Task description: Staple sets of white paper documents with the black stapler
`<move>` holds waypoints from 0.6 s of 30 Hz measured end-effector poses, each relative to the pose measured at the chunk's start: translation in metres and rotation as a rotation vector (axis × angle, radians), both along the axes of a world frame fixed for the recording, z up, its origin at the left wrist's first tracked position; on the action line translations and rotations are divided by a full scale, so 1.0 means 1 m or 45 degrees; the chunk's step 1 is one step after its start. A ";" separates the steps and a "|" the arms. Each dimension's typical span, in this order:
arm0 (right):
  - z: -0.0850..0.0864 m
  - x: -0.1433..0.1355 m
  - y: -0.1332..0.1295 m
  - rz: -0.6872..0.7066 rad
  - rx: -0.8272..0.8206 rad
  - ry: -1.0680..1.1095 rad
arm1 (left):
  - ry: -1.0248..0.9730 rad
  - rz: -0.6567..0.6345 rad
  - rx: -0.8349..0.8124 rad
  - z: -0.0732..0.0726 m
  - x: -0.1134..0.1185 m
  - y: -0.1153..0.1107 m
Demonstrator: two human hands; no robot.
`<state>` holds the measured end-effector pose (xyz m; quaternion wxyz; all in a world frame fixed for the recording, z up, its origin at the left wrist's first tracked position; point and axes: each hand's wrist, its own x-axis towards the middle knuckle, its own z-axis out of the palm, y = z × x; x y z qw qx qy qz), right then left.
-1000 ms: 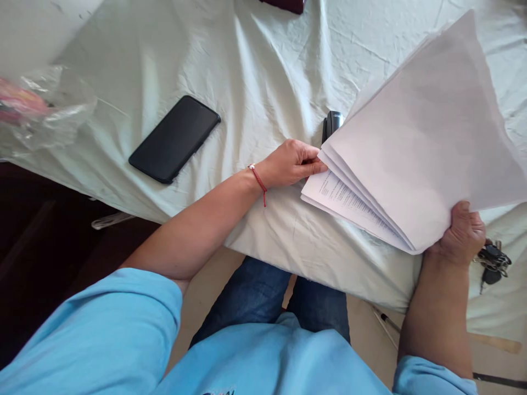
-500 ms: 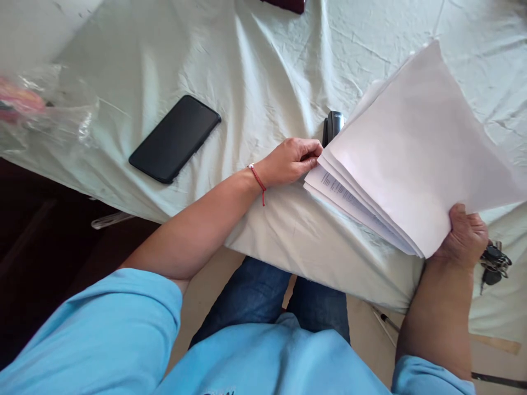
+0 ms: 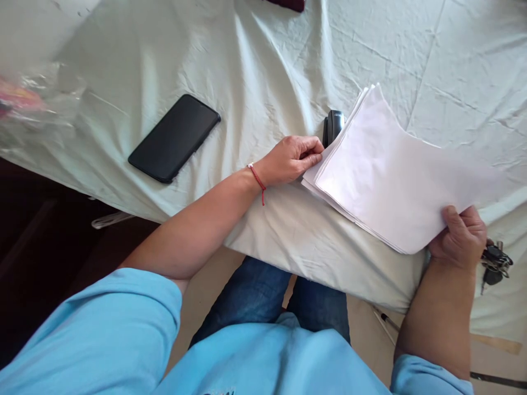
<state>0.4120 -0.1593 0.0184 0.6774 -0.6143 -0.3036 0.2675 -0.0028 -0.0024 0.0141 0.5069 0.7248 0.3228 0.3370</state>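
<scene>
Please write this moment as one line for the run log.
Left hand: holds paper sheets, left edge | Right hand: holds right side | On cloth: black object, phone, keys

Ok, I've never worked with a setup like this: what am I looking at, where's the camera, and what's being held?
There's no machine here, just one person's two bare hands. Every picture comes from one camera worn on the head, looking forward and down, so the blue sleeves come in from below. The left hand holds the left edge of some white papers; the right hand grips them at the right. On the pale cloth lie a dark phone at left, keys beside the right hand, and a black object, partly covered by the papers, perhaps a stapler.
</scene>
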 end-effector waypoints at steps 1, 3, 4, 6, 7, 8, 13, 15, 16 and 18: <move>0.000 0.001 0.000 0.017 -0.025 -0.019 | 0.008 0.007 0.006 0.001 -0.001 0.000; -0.001 0.001 -0.001 0.019 -0.061 -0.067 | 0.016 0.016 0.003 0.004 -0.002 -0.001; -0.002 0.000 -0.001 0.006 -0.067 -0.092 | 0.012 0.013 -0.012 0.006 -0.002 -0.002; -0.003 -0.002 0.001 -0.036 -0.044 -0.130 | -0.016 -0.009 -0.060 0.009 -0.003 -0.004; -0.003 -0.005 0.002 -0.053 -0.019 -0.139 | -0.039 -0.022 -0.083 0.010 -0.004 -0.006; -0.003 -0.007 0.003 -0.066 0.011 -0.144 | -0.064 -0.033 -0.097 0.011 -0.004 -0.007; -0.001 -0.016 0.009 -0.080 0.210 -0.161 | -0.140 -0.089 -0.102 0.009 -0.004 -0.012; 0.002 -0.016 0.011 -0.075 0.305 -0.162 | -0.165 -0.136 -0.110 0.008 -0.004 -0.013; 0.005 -0.014 0.012 -0.074 0.352 -0.152 | -0.183 -0.147 -0.093 0.008 -0.004 -0.014; 0.009 -0.011 0.013 -0.082 0.430 -0.116 | -0.223 -0.143 -0.025 0.011 -0.006 -0.016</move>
